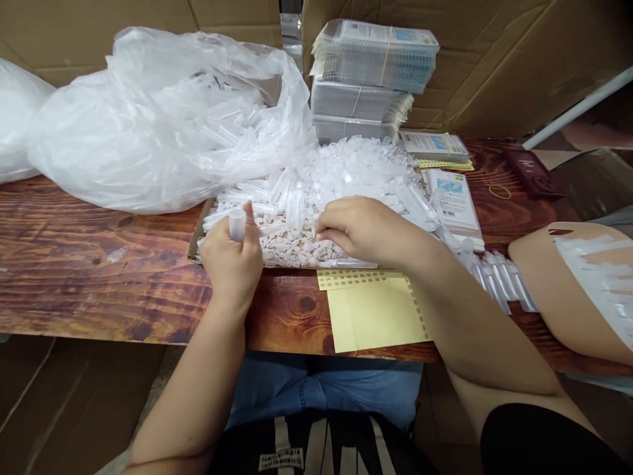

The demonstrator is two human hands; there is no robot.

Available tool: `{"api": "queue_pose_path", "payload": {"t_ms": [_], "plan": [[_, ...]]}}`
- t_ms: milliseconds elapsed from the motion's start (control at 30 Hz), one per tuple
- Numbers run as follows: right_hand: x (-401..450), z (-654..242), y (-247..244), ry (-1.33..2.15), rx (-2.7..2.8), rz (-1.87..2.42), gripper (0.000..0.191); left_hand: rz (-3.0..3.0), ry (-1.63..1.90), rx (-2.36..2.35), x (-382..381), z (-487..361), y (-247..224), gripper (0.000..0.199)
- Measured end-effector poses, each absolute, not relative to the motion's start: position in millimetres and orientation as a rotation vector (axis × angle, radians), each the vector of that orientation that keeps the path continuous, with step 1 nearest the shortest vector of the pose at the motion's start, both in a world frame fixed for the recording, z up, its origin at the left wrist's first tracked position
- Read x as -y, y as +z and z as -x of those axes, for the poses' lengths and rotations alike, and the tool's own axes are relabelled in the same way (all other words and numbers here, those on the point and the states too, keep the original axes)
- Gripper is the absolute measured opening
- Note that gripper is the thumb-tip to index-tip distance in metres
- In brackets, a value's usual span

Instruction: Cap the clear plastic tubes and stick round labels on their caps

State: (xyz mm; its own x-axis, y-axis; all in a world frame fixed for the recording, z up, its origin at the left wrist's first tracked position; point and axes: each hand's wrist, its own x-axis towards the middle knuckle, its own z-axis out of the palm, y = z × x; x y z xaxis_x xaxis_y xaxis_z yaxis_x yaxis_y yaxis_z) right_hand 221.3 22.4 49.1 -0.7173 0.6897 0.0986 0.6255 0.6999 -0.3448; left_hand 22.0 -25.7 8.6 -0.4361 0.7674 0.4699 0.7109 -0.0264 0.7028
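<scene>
My left hand (232, 260) is wrapped round a clear plastic tube (237, 225), which stands upright out of the fist at the left end of a shallow cardboard tray (196, 237). The tray holds a heap of clear tubes and small whitish plastic pieces (291, 253). Over the small pieces, my right hand (353, 227) has its fingers bent and pressed together; what they hold, if anything, is too small to make out. Below the tray lie yellow sheets with small round marks (376, 316).
A big plastic bag of tubes (148, 132) lies at the back left. Banded stacks of printed packets (373, 59) stand behind the tray. To the right are loose tubes (502, 277), a tan holder (539, 264), a rubber band (499, 191) and a dark red box (533, 173).
</scene>
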Motion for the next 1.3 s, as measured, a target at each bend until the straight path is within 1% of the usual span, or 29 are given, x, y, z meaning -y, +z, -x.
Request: {"api": "queue_pose_path", "payload": {"t_ms": [100, 167, 267, 367, 467, 667, 733, 867, 933, 1033, 1167, 1300], "plan": [[-18.3, -215.3, 50.4, 0.337, 2.99, 1.126, 0.027, -1.599, 1.435, -2.261, 24.7, -17.0, 9.6, 0.048], [-14.9, -208.6, 47.9, 0.273, 3.09, 1.147, 0.029, -1.617, 1.379, -2.283, 25.0, -15.8, 9.3, 0.045], [-13.8, -202.8, 40.9, 0.194, 3.075, 1.177, 0.022, -1.661, 1.317, -2.276, 24.9, -15.1, 7.3, 0.042], [-15.6, -203.6, 33.9, 0.197, 3.039, 1.19, 0.015, -1.702, 1.253, -2.256, 23.8, -13.6, 4.0, 0.043], [-14.5, -205.1, 30.8, 0.153, 3.002, 1.085, 0.015, -1.755, 1.227, -2.207, 22.5, -11.9, 1.3, 0.043], [-15.8, -211.7, 27.2, -0.048, 2.878, 0.858, 0.025, -1.749, 1.286, -2.13, 22.2, -10.8, 0.7, 0.045], [-21.9, -216.6, 23.6, 0.019, 2.744, 0.757, 0.022, -1.69, 1.317, -2.096, 23.2, -11.7, 1.7, 0.045], [-28.4, -217.4, 19.2, 0.281, 2.273, 0.561, 0.005, -1.509, 1.396, -1.963, 26.5, -16.3, 4.1, 0.047], [-25.1, -211.2, 18.6, 0.316, 2.143, 0.473, 0.006, -1.419, 1.394, -1.908, 28.1, -19.5, 5.3, 0.05], [-16.7, -199.7, 16.7, 0.268, 2.1, 0.374, 0.005, -1.369, 1.37, -1.872, 30.1, -24.0, 7.5, 0.051], [-10.5, -192.7, 12.1, 0.131, 2.077, 0.37, 0.008, -1.381, 1.397, -1.852, 33.0, -28.7, 10.5, 0.051], [-8.9, -192.1, 9.3, 0.142, 2.082, 0.386, 0.009, -1.422, 1.415, -1.861, 35.6, -31.7, 10.1, 0.049]]}}
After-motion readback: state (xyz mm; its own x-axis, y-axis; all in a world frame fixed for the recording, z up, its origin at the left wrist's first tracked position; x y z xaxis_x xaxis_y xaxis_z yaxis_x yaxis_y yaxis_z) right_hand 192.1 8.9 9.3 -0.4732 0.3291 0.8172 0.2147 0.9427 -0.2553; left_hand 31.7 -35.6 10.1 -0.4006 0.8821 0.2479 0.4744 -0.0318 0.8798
